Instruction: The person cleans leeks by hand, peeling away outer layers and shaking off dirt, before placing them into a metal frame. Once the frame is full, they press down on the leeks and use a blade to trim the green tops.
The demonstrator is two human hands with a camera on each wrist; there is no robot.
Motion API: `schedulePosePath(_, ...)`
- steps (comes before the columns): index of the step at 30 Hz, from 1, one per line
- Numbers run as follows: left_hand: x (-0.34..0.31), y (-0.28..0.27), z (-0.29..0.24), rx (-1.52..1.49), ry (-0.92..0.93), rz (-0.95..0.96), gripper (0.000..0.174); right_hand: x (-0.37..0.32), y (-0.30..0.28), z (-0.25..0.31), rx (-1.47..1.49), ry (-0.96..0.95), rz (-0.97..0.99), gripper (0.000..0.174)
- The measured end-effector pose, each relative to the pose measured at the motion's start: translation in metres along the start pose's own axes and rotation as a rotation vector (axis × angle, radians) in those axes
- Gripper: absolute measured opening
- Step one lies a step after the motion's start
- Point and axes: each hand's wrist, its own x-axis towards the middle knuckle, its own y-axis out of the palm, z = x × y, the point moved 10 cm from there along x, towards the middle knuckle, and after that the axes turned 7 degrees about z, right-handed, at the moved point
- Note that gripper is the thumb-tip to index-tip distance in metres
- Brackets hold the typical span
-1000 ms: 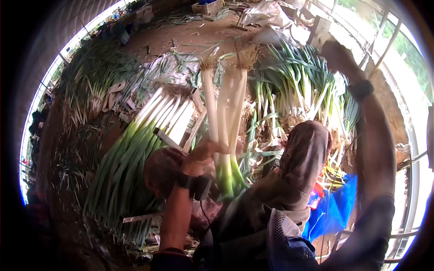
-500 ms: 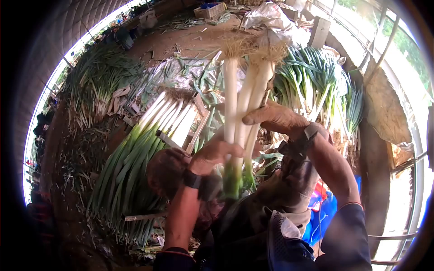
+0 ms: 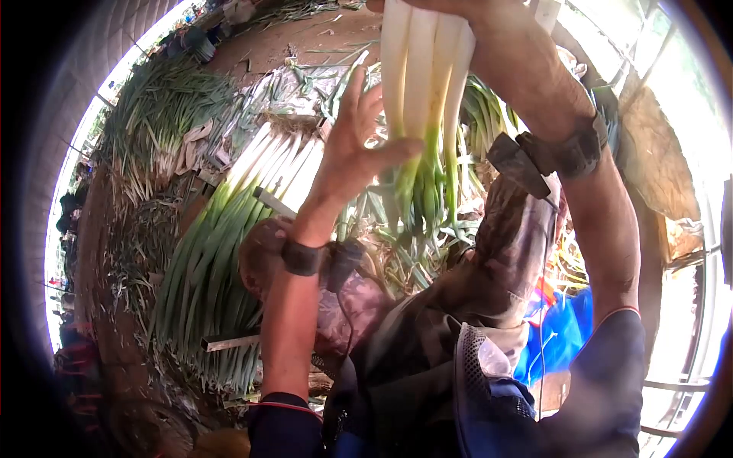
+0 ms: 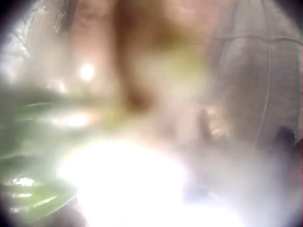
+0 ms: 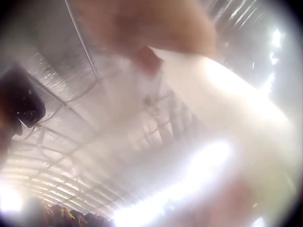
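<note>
A bunch of long leeks, white stalks above green leaves, is held up high in the head view. My right hand grips the white stalks at the frame's top edge, its fingers partly cut off. My left hand is beside the bunch with fingers straight and spread, and its thumb touches the stalks where white turns green. The right wrist view shows a blurred white stalk against a greenhouse roof. In the left wrist view everything is blurred except green leaves at the left.
A stack of trimmed leeks lies in a wooden frame at centre left. Loose leeks are piled on the dirt floor at the far left, and more lie behind the bunch. A blue sheet sits at lower right.
The bunch has been lifted high toward the camera. My right hand came from far right onto the stalks and now holds them up top; my left hand has let go and opened.
</note>
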Motion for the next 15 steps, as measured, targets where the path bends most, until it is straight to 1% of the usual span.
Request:
schedulePosePath(1,-0.003,0.013,-0.003,0.225,0.041,-0.053,0.128,-0.018,-0.003,0.032,-0.714,-0.232,-0.175,0.031)
schedulePosePath(2,-0.005,0.029,-0.008,0.451,0.083,-0.108,0.130,-0.009,-0.008,0.019,-0.712,-0.232,-0.174,0.031)
schedulePosePath(3,-0.007,0.044,-0.019,0.763,0.154,-0.257,0.135,-0.004,0.001,0.027,-0.741,-0.588,-0.146,0.030)
schedulePosePath(4,-0.011,0.042,-0.009,0.421,0.221,-0.379,0.124,-0.017,0.015,0.034,-0.757,-0.949,-0.116,0.030)
schedulePosePath(5,-0.013,0.040,-0.020,0.463,0.251,-0.444,0.114,-0.026,0.016,0.034,-0.658,-0.988,-0.173,0.030)
schedulePosePath(6,-0.015,0.040,-0.028,0.497,0.276,-0.505,0.104,-0.027,0.017,0.033,-0.663,-0.983,-0.178,0.030)
schedulePosePath(7,-0.018,0.034,-0.013,0.371,0.102,-0.532,0.082,-0.032,0.018,0.033,-0.769,-0.994,-0.234,0.030)
schedulePosePath(8,-0.016,0.025,-0.007,0.342,0.136,-0.569,0.049,-0.037,0.022,0.036,-0.873,-1.006,-0.286,0.031)
schedulePosePath(9,-0.014,0.023,-0.015,0.431,0.193,-0.601,0.046,-0.025,0.012,0.034,-0.558,-0.559,-0.248,0.029)
schedulePosePath(10,-0.013,0.021,-0.024,0.528,0.256,-0.633,0.043,-0.021,0.007,0.047,-0.552,-0.569,-0.249,0.029)
schedulePosePath(12,-0.004,0.020,-0.054,0.669,0.245,-0.563,0.056,-0.040,0.020,0.083,-0.992,-0.905,-0.380,0.034)
schedulePosePath(13,0.000,0.015,-0.065,0.744,0.314,-0.560,0.056,-0.048,0.016,0.090,-1.011,-0.926,-0.423,0.034)
schedulePosePath(14,0.001,0.011,-0.085,0.765,0.342,-0.591,0.056,-0.053,0.003,0.095,-0.941,-0.887,-0.466,0.033)
schedulePosePath(15,0.002,0.013,-0.111,0.934,0.413,-0.601,0.055,-0.059,-0.009,0.100,-0.868,-0.871,-0.514,0.033)
